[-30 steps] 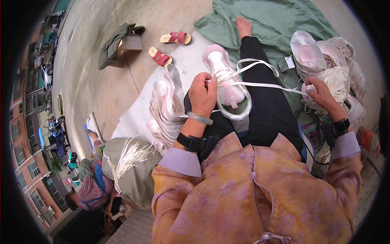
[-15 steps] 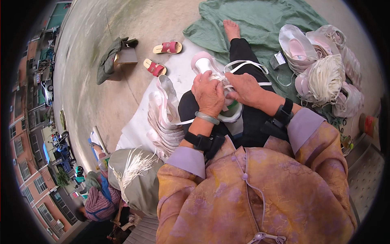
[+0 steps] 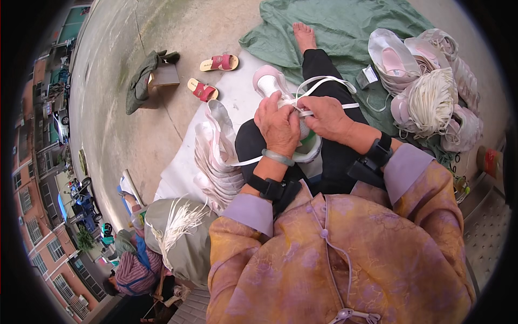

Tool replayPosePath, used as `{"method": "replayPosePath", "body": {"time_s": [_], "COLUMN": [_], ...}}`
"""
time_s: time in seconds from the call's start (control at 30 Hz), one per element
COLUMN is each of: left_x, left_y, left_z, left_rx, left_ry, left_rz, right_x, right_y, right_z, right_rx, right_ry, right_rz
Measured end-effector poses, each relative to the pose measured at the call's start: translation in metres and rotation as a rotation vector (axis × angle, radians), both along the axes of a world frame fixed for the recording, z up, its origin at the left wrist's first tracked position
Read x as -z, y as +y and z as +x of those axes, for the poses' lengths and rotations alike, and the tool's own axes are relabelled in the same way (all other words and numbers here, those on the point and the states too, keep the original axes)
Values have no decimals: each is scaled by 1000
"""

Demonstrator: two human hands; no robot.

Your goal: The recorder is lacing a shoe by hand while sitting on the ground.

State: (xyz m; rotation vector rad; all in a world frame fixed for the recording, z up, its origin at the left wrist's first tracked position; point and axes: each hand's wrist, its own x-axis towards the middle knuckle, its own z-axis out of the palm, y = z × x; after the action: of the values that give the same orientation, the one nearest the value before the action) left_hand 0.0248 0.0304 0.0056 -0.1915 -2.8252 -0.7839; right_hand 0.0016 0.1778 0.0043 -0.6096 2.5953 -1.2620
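Note:
A pink-and-white shoe upper (image 3: 267, 80) rests across my lap, its toe end pointing away from me. My left hand (image 3: 278, 127) is closed on the upper's left side, fingers bent over the eyelet area. A white shoelace (image 3: 326, 79) loops out over my right thigh. With fingertips pinched together, my right hand (image 3: 325, 115) grips the lace near the eyelets. The fingertips of both hands almost meet, and the exact eyelet is hidden under them. One lace strand trails left below my left wrist, toward a row of nested shoe uppers (image 3: 216, 156).
At right, more shoe uppers (image 3: 394, 59) lie with a thick bundle of white laces (image 3: 431, 102) on a green cloth (image 3: 345, 32). Another lace bundle (image 3: 178, 227) hangs over a grey-green bag at left. Red sandals (image 3: 220, 62) and a cloth-draped box (image 3: 162, 75) stand ahead.
My right hand has drawn slightly up and inward, now pinching the lace more clearly. My left hand stays about where it was. The whole view has shifted slightly.

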Motion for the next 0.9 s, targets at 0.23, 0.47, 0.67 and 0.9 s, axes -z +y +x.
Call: {"method": "replayPosePath", "body": {"time_s": [0.23, 0.47, 0.67, 0.9], "left_x": [-9, -12, -18, -54], "left_y": [21, 21, 19, -29], "left_z": [-12, -4, -9, 27], "left_rx": [-82, -47, -18, 47], "left_ry": [-171, -256, -211, -125], "left_rz": [-269, -217, -151, -354], "right_x": [7, 8, 6, 11], "right_y": [1, 8, 9, 8], "right_z": [1, 0, 1, 6], "right_rx": [84, 68, 81, 29], "right_ry": [-93, -159, -156, 45], "right_rz": [-47, -181, -177, -84]}}
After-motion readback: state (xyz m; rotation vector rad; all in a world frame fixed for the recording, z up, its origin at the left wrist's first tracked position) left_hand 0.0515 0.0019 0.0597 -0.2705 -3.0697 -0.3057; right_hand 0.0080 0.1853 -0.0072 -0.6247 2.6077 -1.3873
